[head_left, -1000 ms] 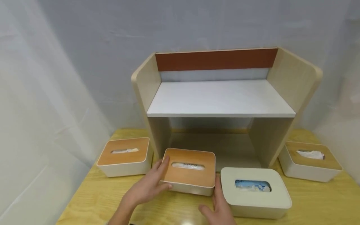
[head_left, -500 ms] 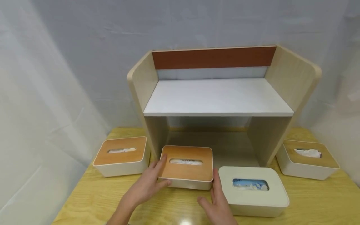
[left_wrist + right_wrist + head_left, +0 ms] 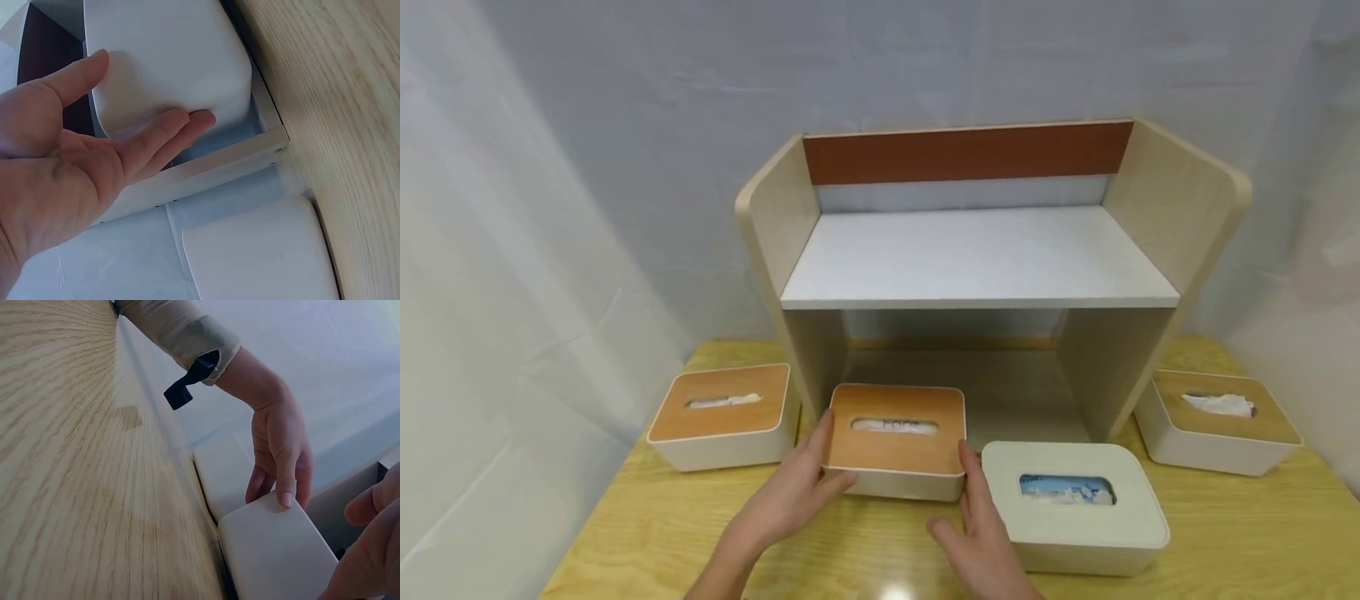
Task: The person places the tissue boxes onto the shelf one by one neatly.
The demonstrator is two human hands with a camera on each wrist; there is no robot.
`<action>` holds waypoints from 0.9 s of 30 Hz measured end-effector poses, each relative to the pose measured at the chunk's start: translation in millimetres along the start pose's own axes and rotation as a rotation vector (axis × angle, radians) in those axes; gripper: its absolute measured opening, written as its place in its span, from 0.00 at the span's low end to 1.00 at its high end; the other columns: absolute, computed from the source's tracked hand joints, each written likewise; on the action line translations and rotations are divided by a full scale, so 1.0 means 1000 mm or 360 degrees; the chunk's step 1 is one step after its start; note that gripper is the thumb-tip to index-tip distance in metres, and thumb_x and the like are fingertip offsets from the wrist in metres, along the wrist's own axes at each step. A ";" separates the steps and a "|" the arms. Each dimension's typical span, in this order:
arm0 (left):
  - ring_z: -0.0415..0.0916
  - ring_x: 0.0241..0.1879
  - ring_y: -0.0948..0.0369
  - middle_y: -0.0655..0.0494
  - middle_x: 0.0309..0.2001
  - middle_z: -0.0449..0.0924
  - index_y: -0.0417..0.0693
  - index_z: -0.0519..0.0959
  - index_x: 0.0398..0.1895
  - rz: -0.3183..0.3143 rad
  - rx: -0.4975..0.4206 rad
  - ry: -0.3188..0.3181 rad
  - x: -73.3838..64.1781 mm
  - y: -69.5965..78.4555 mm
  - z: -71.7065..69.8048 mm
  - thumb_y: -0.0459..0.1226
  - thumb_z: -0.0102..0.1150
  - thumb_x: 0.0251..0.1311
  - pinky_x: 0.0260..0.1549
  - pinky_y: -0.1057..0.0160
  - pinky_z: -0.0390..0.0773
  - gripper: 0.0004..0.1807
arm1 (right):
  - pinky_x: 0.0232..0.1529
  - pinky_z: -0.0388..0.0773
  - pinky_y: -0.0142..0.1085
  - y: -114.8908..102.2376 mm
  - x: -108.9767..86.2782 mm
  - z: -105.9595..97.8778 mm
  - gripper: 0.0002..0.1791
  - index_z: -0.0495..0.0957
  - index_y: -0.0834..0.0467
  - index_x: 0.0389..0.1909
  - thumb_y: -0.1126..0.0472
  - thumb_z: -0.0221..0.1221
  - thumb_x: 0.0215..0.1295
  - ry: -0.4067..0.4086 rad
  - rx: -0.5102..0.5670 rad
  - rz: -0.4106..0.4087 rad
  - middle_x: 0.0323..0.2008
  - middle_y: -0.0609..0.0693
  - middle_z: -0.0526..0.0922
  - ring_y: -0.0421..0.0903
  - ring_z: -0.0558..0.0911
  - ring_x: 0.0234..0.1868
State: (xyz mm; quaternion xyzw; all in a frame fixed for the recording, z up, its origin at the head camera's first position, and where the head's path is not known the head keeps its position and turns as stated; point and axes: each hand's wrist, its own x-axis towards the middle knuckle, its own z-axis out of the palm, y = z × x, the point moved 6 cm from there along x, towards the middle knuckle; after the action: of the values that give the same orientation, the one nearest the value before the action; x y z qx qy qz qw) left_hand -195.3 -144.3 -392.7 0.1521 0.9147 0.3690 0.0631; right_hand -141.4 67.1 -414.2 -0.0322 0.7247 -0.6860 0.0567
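An orange-topped tissue box [image 3: 897, 454] stands at the mouth of a wooden desk shelf's lower compartment. My left hand [image 3: 790, 493] grips its front left corner, thumb on the front and fingers along the side; the right wrist view also shows this left hand [image 3: 284, 453]. My right hand [image 3: 981, 529] lays extended fingers against the box's right side, its thumb apart from the front. Right beside that hand is a cream tissue box [image 3: 1078, 525] with a blue packet in its slot. The left wrist view shows the gripped box's white body [image 3: 169, 62]. Its underside is hidden.
The desk shelf [image 3: 977, 254] has a white upper board and a lower compartment [image 3: 1022, 392]. Another orange-topped tissue box [image 3: 722, 446] stands to its left, and a brown-topped one [image 3: 1225, 450] to its right. All stand on a wooden table [image 3: 647, 525]; pale sheeting hangs behind.
The orange-topped box between my hands has moved slightly back toward the shelf. My right fingers have come closer against its side. The view has shifted a little.
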 end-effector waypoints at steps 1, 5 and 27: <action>0.43 0.76 0.42 0.37 0.78 0.40 0.33 0.39 0.78 -0.0004 -0.0002 0.0005 0.000 0.000 0.000 0.40 0.58 0.69 0.71 0.42 0.50 0.47 | 0.71 0.43 0.50 -0.001 0.000 0.000 0.53 0.35 0.59 0.79 0.72 0.56 0.57 0.0000 -0.0005 -0.0010 0.79 0.62 0.35 0.61 0.37 0.78; 0.45 0.75 0.41 0.38 0.78 0.40 0.34 0.39 0.78 -0.0009 -0.0004 0.0020 0.000 -0.002 0.001 0.40 0.58 0.69 0.71 0.42 0.51 0.47 | 0.71 0.43 0.50 -0.001 -0.002 -0.001 0.54 0.34 0.58 0.80 0.71 0.56 0.58 0.0005 -0.0019 -0.0010 0.79 0.62 0.34 0.61 0.37 0.78; 0.74 0.46 0.53 0.39 0.52 0.69 0.30 0.61 0.69 -0.0182 0.0133 0.0324 -0.003 0.006 -0.002 0.42 0.65 0.64 0.40 0.58 0.79 0.37 | 0.72 0.40 0.58 0.001 -0.007 0.005 0.55 0.27 0.53 0.79 0.68 0.57 0.63 -0.0062 0.0005 -0.0009 0.79 0.58 0.27 0.64 0.33 0.77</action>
State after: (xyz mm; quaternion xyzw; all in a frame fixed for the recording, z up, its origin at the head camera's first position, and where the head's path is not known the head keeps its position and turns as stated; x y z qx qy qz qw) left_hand -191.7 -142.5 -386.9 0.0640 0.9382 0.3398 -0.0156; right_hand -134.0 63.2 -415.2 -0.0476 0.7222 -0.6866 0.0690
